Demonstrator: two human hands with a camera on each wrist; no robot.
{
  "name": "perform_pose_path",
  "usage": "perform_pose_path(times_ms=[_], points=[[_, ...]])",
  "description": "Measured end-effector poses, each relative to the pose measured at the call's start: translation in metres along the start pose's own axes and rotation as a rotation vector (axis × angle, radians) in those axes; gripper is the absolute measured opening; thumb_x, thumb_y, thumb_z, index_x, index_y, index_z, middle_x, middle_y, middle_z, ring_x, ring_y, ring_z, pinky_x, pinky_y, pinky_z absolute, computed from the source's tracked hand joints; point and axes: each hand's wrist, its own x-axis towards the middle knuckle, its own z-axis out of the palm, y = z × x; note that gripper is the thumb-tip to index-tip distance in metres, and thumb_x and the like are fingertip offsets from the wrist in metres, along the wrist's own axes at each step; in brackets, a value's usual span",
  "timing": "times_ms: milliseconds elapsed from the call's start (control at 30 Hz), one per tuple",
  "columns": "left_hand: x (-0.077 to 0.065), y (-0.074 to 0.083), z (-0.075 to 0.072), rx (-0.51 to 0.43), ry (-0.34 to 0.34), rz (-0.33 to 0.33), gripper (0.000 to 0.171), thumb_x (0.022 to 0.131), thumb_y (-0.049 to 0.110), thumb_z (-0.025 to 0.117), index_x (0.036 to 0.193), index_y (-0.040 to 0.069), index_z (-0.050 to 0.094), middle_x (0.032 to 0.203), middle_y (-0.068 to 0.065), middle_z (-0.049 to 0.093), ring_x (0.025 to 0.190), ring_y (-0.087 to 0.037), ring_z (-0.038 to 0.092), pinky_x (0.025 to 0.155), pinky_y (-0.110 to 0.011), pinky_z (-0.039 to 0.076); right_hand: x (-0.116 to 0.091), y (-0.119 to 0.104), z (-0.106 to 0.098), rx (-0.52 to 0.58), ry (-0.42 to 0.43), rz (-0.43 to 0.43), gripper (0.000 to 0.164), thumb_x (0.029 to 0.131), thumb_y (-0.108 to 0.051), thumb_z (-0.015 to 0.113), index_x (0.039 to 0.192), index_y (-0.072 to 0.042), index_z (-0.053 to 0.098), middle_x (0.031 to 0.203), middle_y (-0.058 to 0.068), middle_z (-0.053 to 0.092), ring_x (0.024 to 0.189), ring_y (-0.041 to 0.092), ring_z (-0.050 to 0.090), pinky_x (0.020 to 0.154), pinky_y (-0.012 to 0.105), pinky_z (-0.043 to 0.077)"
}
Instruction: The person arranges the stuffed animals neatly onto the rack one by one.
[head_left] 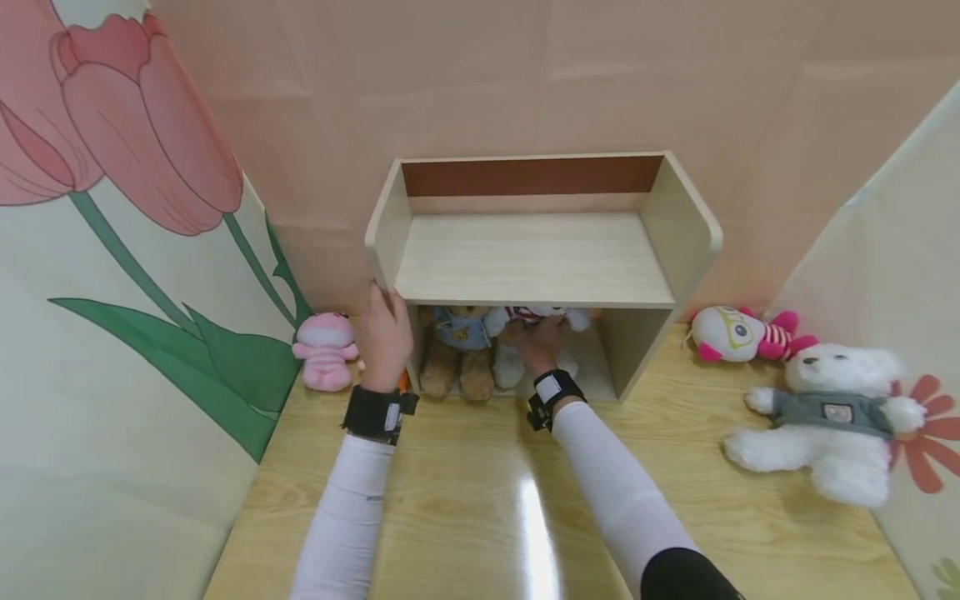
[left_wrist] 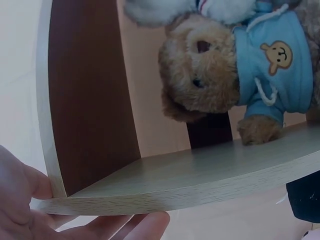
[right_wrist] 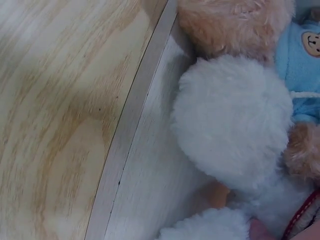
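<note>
My left hand (head_left: 386, 337) grips the left side of a small pale wooden shelf (head_left: 536, 258); in the left wrist view its thumb and fingers (left_wrist: 152, 225) straddle the board's edge. Inside the lower compartment my right hand (head_left: 537, 343) holds a white plush toy (right_wrist: 232, 120) with red trim at its neck, at the front of its body. Much of that hand is hidden by the toy, with one fingertip showing between the fluffy legs. Right beside this toy sits a brown teddy bear (left_wrist: 200, 70) in a light blue hoodie, its legs toward the compartment's front edge.
Left of the shelf, a pink plush toy (head_left: 327, 350) sits against the tulip-printed wall. On the right lie a pink-and-white plush toy (head_left: 738, 335) and a white teddy bear (head_left: 836, 417) in a grey top. Everything stands on a wooden tabletop (head_left: 457, 500).
</note>
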Motion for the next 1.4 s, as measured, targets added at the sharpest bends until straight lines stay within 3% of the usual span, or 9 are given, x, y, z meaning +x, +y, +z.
perform_pose_path(times_ms=[167, 300, 400, 567, 733, 967, 1167, 1400], points=[[-0.017, -0.001, -0.001, -0.053, 0.044, 0.007, 0.033, 0.104, 0.027, 0.049, 0.12, -0.002, 0.049, 0.101, -0.026, 0.055, 0.092, -0.045, 0.056, 0.077, -0.054, 0.046, 0.001, 0.001, 0.001, 0.002, 0.024, 0.006, 0.084, 0.085, -0.026, 0.072, 0.147, -0.001, 0.021, 0.137, 0.029, 0.041, 0.125, 0.039, 0.048, 0.105, 0.048, 0.042], [-0.039, 0.004, -0.005, -0.038, 0.055, 0.048, 0.022, 0.096, 0.023, 0.061, 0.101, 0.004, 0.051, 0.096, -0.019, 0.049, 0.086, -0.034, 0.049, 0.068, -0.045, 0.042, 0.001, 0.002, 0.001, 0.027, 0.031, -0.005, 0.087, 0.083, -0.025, 0.075, 0.148, -0.005, 0.021, 0.142, 0.028, 0.035, 0.13, 0.037, 0.044, 0.11, 0.045, 0.038], [-0.047, 0.006, -0.006, -0.038, 0.013, 0.103, 0.018, 0.095, 0.019, 0.064, 0.1, 0.005, 0.054, 0.096, -0.018, 0.052, 0.085, -0.032, 0.051, 0.067, -0.044, 0.042, 0.001, 0.003, 0.0, 0.025, 0.021, -0.007, 0.087, 0.083, -0.025, 0.075, 0.148, -0.007, 0.021, 0.142, 0.027, 0.034, 0.131, 0.036, 0.043, 0.111, 0.045, 0.037], [-0.037, 0.0, -0.008, -0.085, -0.026, 0.143, 0.022, 0.096, 0.017, 0.064, 0.109, 0.001, 0.056, 0.106, -0.021, 0.057, 0.093, -0.038, 0.056, 0.078, -0.047, 0.045, 0.001, 0.002, 0.001, 0.023, 0.009, -0.02, 0.081, 0.082, -0.025, 0.077, 0.146, -0.008, 0.029, 0.14, 0.025, 0.038, 0.129, 0.033, 0.045, 0.11, 0.043, 0.038], [-0.031, -0.006, -0.006, -0.102, -0.077, 0.131, 0.025, 0.097, 0.016, 0.064, 0.114, -0.001, 0.057, 0.106, -0.022, 0.057, 0.093, -0.037, 0.055, 0.078, -0.047, 0.046, 0.0, 0.003, 0.005, -0.005, 0.022, -0.043, 0.072, 0.083, -0.024, 0.078, 0.14, -0.007, 0.039, 0.133, 0.023, 0.047, 0.124, 0.033, 0.051, 0.106, 0.044, 0.043], [-0.034, -0.008, -0.004, -0.126, -0.161, 0.128, 0.029, 0.096, 0.015, 0.065, 0.118, -0.003, 0.056, 0.111, -0.024, 0.056, 0.098, -0.04, 0.056, 0.083, -0.048, 0.047, 0.0, -0.001, 0.002, -0.203, 0.011, 0.048, 0.051, 0.09, -0.035, 0.068, 0.122, 0.001, 0.052, 0.119, 0.027, 0.054, 0.104, 0.039, 0.06, 0.083, 0.052, 0.052], [-0.033, -0.012, -0.004, -0.141, -0.173, 0.127, 0.032, 0.096, 0.016, 0.066, 0.12, -0.003, 0.057, 0.113, -0.023, 0.057, 0.1, -0.041, 0.059, 0.087, -0.049, 0.049, 0.0, -0.008, 0.0, -0.383, -0.015, 0.101, 0.059, 0.092, -0.046, 0.059, 0.114, 0.008, 0.056, 0.109, 0.028, 0.061, 0.094, 0.041, 0.063, 0.072, 0.052, 0.053], [-0.033, -0.019, -0.005, -0.143, -0.202, 0.119, 0.032, 0.096, 0.016, 0.065, 0.12, -0.002, 0.057, 0.109, -0.024, 0.058, 0.099, -0.04, 0.06, 0.087, -0.049, 0.049, -0.01, -0.009, -0.004, -0.338, -0.056, 0.103, 0.069, 0.086, -0.055, 0.065, 0.12, 0.003, 0.051, 0.1, 0.022, 0.065, 0.085, 0.036, 0.065, 0.061, 0.046, 0.052]])
